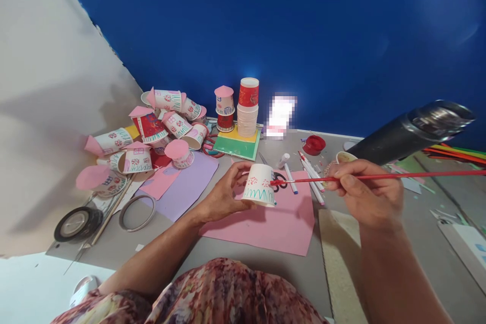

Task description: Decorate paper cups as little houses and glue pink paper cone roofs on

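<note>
Tilted a little above the pink paper, an upside-down white paper cup rests in my left hand, whose fingers curl round its left side. Red flower-like dabs and a green zigzag mark the cup. My right hand pinches a long thin red brush; its red tip meets the cup's right side. Black scissor handles show behind the tip. Several white markers lie between cup and right hand.
Decorated cups with pink paper tops are heaped at the back left. A tall cup stack stands on green paper. A tape roll lies left, a red tape roll behind the markers, a dark cylinder at right.
</note>
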